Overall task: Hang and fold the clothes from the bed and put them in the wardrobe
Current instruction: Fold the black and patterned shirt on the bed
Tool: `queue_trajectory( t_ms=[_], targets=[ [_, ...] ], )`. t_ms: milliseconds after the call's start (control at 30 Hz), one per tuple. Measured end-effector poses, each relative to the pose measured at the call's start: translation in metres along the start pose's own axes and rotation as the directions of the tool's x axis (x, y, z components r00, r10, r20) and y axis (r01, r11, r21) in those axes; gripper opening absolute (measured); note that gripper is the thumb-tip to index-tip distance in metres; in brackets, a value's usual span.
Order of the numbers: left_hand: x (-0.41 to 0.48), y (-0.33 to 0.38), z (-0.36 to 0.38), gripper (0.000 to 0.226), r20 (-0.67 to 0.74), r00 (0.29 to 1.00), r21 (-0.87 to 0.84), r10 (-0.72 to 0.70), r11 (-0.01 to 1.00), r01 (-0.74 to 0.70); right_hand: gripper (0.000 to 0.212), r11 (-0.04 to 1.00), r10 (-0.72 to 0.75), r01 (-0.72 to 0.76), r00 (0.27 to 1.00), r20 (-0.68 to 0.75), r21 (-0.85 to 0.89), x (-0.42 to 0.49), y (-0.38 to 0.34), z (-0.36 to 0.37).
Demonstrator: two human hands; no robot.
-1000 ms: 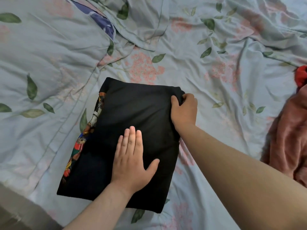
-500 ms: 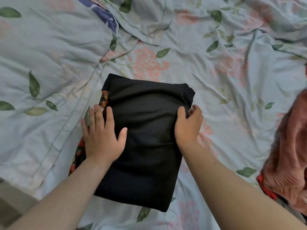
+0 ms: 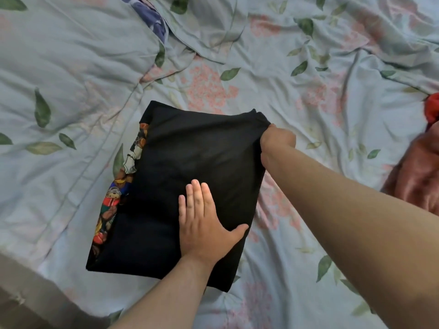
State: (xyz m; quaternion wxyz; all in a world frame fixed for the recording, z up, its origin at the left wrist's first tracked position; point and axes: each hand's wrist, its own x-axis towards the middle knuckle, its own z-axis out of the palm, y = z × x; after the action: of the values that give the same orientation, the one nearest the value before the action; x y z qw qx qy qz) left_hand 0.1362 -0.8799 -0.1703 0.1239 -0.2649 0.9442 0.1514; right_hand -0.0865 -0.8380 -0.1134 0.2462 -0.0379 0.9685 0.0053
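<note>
My left hand [image 3: 204, 224] lies flat on the folded black shirt [image 3: 190, 167], fingers [image 3: 196, 198] straight and together, thumb spread toward the shirt's right edge, pressing its near half into the bed [image 3: 71, 67]. My right hand [image 3: 278, 141] is at the shirt's far right corner; the cloth bunches up against it, but my fingers there are tucked out of sight, so I cannot tell whether they grip the corner or only push it.

The shirt sits as a tilted rectangle in the middle of the bed. A strip of coloured print [image 3: 118, 193] shows along its left edge. Its far edge and left edge lie flat on the sheet with open bedding beyond them on every side: wide, wrinkled room to the left and ahead. The near edge stops close to the bed's near edge at lower left.

To the right, well apart from the shirt, a heap of reddish clothes [image 3: 418, 176] lies against the frame's edge.
</note>
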Motion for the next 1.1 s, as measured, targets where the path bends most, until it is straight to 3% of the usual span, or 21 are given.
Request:
queue_trajectory(
  t_ms=[33, 67, 100, 133, 167, 233, 267, 300, 367, 433, 467, 500, 567, 633, 700, 767, 867, 1000, 1100],
  targets=[
    [0.001, -0.001, 0.0, 0.133, -0.006, 1.0, 0.005, -0.001, 1.0, 0.001, 0.057, 0.998, 0.006, -0.007, 1.0, 0.026, 0.063, 0.005, 0.001, 0.001],
    [0.001, -0.001, 0.0, 0.132, 0.005, 1.0, -0.001, -0.008, 1.0, 0.008, 0.054, 0.96, 0.049, -0.065, 0.997, 0.064, 0.273, 0.008, 0.005, 0.006],
    [0.002, 0.0, -0.002, 0.131, 0.027, 0.999, -0.012, -0.02, 1.0, 0.02, 0.047, 0.751, 0.231, -0.268, 0.963, 0.14, 0.603, 0.01, 0.004, 0.01],
    [0.001, 0.001, -0.007, 0.129, 0.044, 0.999, -0.02, -0.025, 0.999, 0.025, 0.041, 0.401, 0.337, -0.404, 0.9, 0.277, 0.822, 0.006, 0.0, 0.004],
    [-0.001, 0.002, -0.012, 0.124, 0.028, 1.0, -0.039, -0.006, 0.999, 0.007, 0.042, 0.224, 0.341, -0.393, 0.889, 0.306, 0.892, -0.007, -0.001, 0.005],
    [-0.002, -0.008, -0.034, 0.107, -0.041, 0.998, -0.169, 0.056, 0.984, -0.062, 0.061, 0.225, 0.274, -0.372, 0.911, 0.308, 0.901, -0.04, -0.002, 0.015],
    [0.0, -0.02, -0.048, 0.096, -0.116, 0.991, -0.235, 0.06, 0.968, -0.086, 0.061, 0.266, 0.229, -0.358, 0.925, 0.302, 0.895, -0.062, 0.0, 0.023],
    [0.002, -0.036, -0.064, 0.085, -0.219, 0.976, -0.262, 0.02, 0.962, -0.078, 0.055, 0.307, 0.203, -0.343, 0.935, 0.291, 0.887, -0.082, 0.004, 0.036],
    [0.006, -0.084, -0.09, 0.069, -0.315, 0.919, -0.301, -0.239, 0.943, 0.142, 0.048, 0.316, 0.186, -0.342, 0.937, 0.296, 0.885, -0.119, 0.015, 0.062],
    [0.002, -0.129, -0.106, 0.062, -0.087, 0.863, -0.416, -0.498, 0.805, 0.423, 0.043, 0.339, 0.158, -0.361, 0.932, 0.326, 0.869, -0.148, 0.023, 0.083],
    [-0.004, -0.143, -0.11, 0.055, 0.084, 0.842, -0.455, -0.533, 0.731, 0.508, 0.04, 0.352, 0.138, -0.375, 0.927, 0.349, 0.857, -0.159, 0.026, 0.091],
    [-0.01, -0.152, -0.111, 0.045, 0.239, 0.831, -0.502, -0.503, 0.668, 0.549, 0.038, 0.352, 0.12, -0.402, 0.915, 0.385, 0.845, -0.167, 0.028, 0.099],
    [-0.014, -0.162, -0.111, 0.033, 0.408, 0.824, -0.603, -0.392, 0.562, 0.566, 0.031, 0.326, 0.095, -0.445, 0.893, 0.439, 0.834, -0.178, 0.032, 0.107],
    [-0.011, -0.162, -0.119, 0.057, 0.568, 0.778, -0.695, -0.267, 0.35, 0.628, 0.024, 0.261, 0.059, -0.486, 0.871, 0.488, 0.834, -0.18, 0.037, 0.11],
    [-0.012, -0.158, -0.123, 0.083, 0.693, 0.697, -0.667, -0.184, 0.204, 0.716, 0.029, 0.157, 0.007, -0.532, 0.843, 0.538, 0.832, -0.181, 0.045, 0.112],
    [-0.024, -0.151, -0.123, 0.061, 0.781, 0.607, -0.59, -0.147, 0.148, 0.794, 0.035, 0.13, -0.044, -0.566, 0.817, 0.575, 0.814, -0.188, 0.059, 0.113],
    [-0.065, -0.14, -0.111, 0.034, 0.859, 0.483, -0.462, -0.168, 0.152, 0.874, 0.036, 0.197, -0.063, -0.645, 0.743, 0.666, 0.738, -0.212, 0.089, 0.111],
    [-0.131, -0.13, -0.094, 0.034, 0.926, 0.32, -0.311, -0.2, 0.078, 0.947, 0.039, 0.268, -0.031, -0.717, 0.662, 0.749, 0.644, -0.253, 0.125, 0.119],
    [-0.16, -0.127, -0.091, 0.044, 0.955, 0.225, -0.227, -0.192, 0.015, 0.974, 0.045, 0.369, 0.04, -0.709, 0.658, 0.752, 0.601, -0.278, 0.135, 0.127]
  ],
)
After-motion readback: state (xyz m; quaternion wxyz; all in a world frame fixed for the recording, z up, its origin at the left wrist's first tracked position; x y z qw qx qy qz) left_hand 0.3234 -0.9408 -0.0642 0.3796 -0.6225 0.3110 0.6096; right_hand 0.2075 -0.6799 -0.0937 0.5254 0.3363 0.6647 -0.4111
